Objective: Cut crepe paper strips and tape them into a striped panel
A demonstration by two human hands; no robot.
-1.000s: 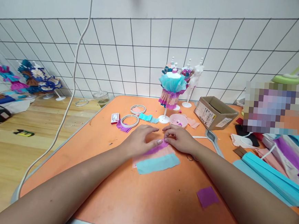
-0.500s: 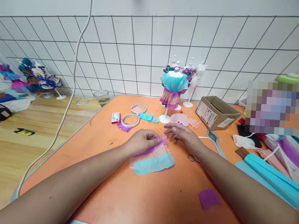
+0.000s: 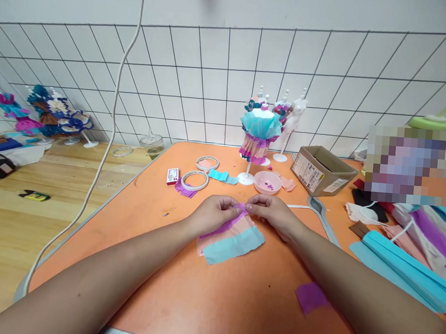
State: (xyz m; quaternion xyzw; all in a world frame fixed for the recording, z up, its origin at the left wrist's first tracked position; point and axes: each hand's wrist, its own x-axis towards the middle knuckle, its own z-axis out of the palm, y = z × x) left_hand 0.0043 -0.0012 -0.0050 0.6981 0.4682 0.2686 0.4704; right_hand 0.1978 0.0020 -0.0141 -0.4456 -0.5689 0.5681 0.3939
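Note:
A layered strip of crepe paper [image 3: 234,244], purple at the top, peach in the middle and light blue at the bottom, hangs between my hands just over the orange table [image 3: 243,302]. My left hand [image 3: 216,213] pinches its purple upper edge. At the right end of that same edge, my right hand [image 3: 268,209] has thumb and finger closed on the paper. Beyond my hands stands a small mannequin [image 3: 260,134] in a turquoise, purple and peach paper dress. A shallow pink bowl [image 3: 258,180] with small purple bits sits beside its base.
Two tape rolls [image 3: 194,187], a small red-and-white box [image 3: 172,176] and paper scraps lie at the back left. A cardboard box [image 3: 315,174] stands back right. Crepe paper rolls [image 3: 408,264] fill the right side. A purple square [image 3: 311,298] lies near my right forearm. A white cable [image 3: 112,122] hangs at left.
My right hand has come down and left from above the table near the bowl, its fingers closing on the strip's upper right edge. The left hand keeps its pinch.

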